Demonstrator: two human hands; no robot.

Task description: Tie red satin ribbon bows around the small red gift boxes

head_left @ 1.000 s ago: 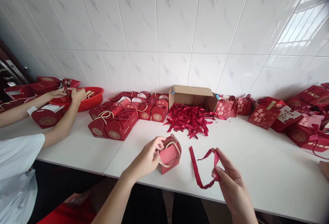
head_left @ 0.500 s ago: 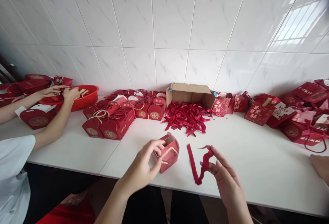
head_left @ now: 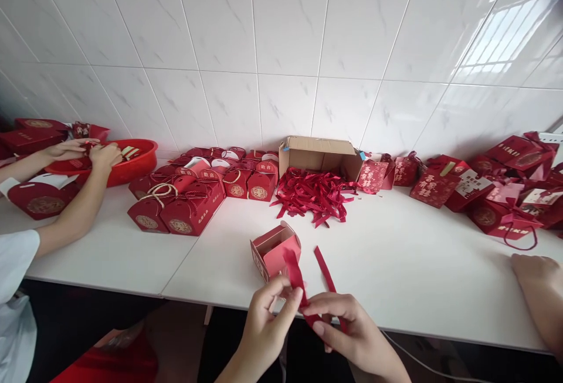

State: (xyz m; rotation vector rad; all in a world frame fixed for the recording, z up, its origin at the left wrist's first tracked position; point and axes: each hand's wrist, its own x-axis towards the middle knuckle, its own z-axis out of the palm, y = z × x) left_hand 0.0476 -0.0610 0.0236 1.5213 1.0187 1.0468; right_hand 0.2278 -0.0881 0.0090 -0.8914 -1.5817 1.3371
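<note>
A dark red ribbon [head_left: 295,271] runs between my two hands near the table's front edge. My left hand [head_left: 269,318] pinches it close to one end, and that end sticks up past the fingertips. Close beside, my right hand [head_left: 347,327] grips the same ribbon further along, with a loose tail slanting up to the left behind the fingers. Just behind my hands stands a small red gift box [head_left: 276,249] with its top open. Its lower front and its rope handle are mostly covered by my left hand and the ribbon.
A heap of red ribbons [head_left: 314,192] spills from a cardboard box [head_left: 319,147] by the wall. Closed red gift boxes [head_left: 182,219] stand left, more boxes [head_left: 501,219] right. At left, a co-worker's hands [head_left: 105,154] work over a red basin [head_left: 143,163]; another person's hand [head_left: 534,271] rests at right.
My left hand has left the gift box and taken hold of the ribbon. My right hand has moved left, bringing the ribbon in front of the box.
</note>
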